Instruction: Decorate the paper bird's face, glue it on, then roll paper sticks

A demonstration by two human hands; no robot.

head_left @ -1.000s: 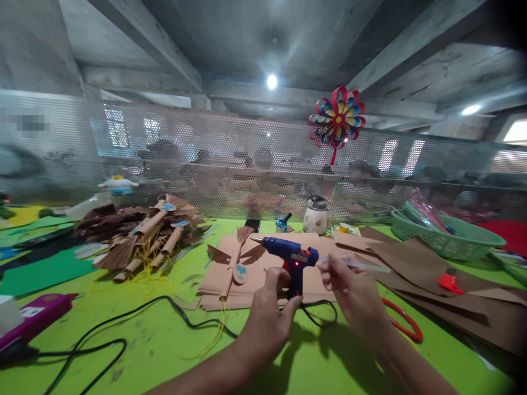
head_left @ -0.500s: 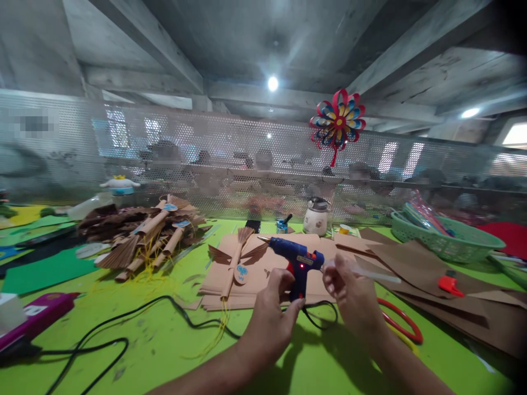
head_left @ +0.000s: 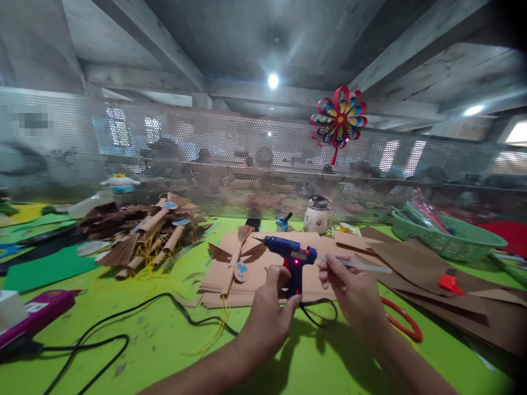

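Note:
My left hand point(head_left: 274, 304) is closed around the handle of a blue glue gun point(head_left: 290, 249), whose metal nozzle points left and whose red light glows. Behind the gun, my right hand point(head_left: 349, 288) pinches a translucent glue stick point(head_left: 364, 266). The stick's front end lies at or near the back of the gun; I cannot tell how far in it sits. Beyond the gun, a brown paper figure point(head_left: 235, 258) with pleated wings, a blue-printed round tag and yellow strings rests on a stack of brown paper point(head_left: 255, 293).
Several similar paper figures point(head_left: 150, 227) are piled at the left. A black cord point(head_left: 164, 296) crosses the green table to a purple power strip point(head_left: 41, 315). At the right stand a green basket point(head_left: 473, 244) and red-handled scissors point(head_left: 401, 318). A white jar point(head_left: 315, 216) stands at the back.
The glue gun and both hands have shifted slightly left. My right hand still pinches the glue stick behind the gun.

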